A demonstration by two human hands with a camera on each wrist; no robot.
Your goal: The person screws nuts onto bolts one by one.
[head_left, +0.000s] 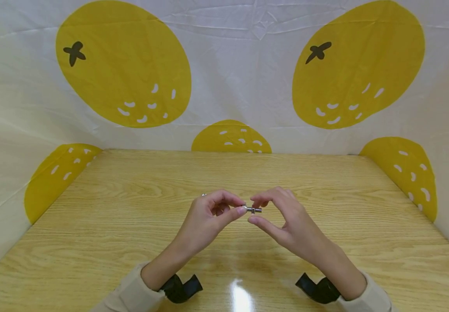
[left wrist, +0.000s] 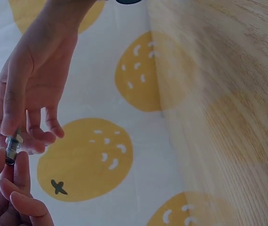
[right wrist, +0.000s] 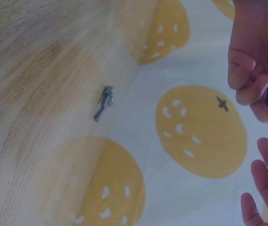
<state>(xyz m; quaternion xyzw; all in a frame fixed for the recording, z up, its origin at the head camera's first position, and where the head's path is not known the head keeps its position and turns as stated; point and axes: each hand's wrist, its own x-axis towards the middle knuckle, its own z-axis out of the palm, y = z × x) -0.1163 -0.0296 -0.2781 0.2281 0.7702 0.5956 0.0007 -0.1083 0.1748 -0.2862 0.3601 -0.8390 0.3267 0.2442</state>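
Observation:
My left hand [head_left: 205, 219] pinches a small silver bolt [head_left: 258, 210] by its head, between thumb and index finger, with the shank pointing right. A nut [head_left: 253, 210] sits partway along the shank. The right hand [head_left: 294, 219] is spread around the nut, its thumb below and index finger above, with gaps between fingertips and metal. In the left wrist view the bolt [left wrist: 11, 155] shows its round head between the left fingertips, and the nut [left wrist: 14, 140] sits close by the right fingers. The bolt is partly cut off at the right wrist view's edge.
A wood-grain table [head_left: 130, 182] lies under both hands. In the right wrist view another bolt-like metal piece [right wrist: 105, 102] shows against the table surface. White cloth [head_left: 240, 78] printed with yellow fruit rises at the back and sides.

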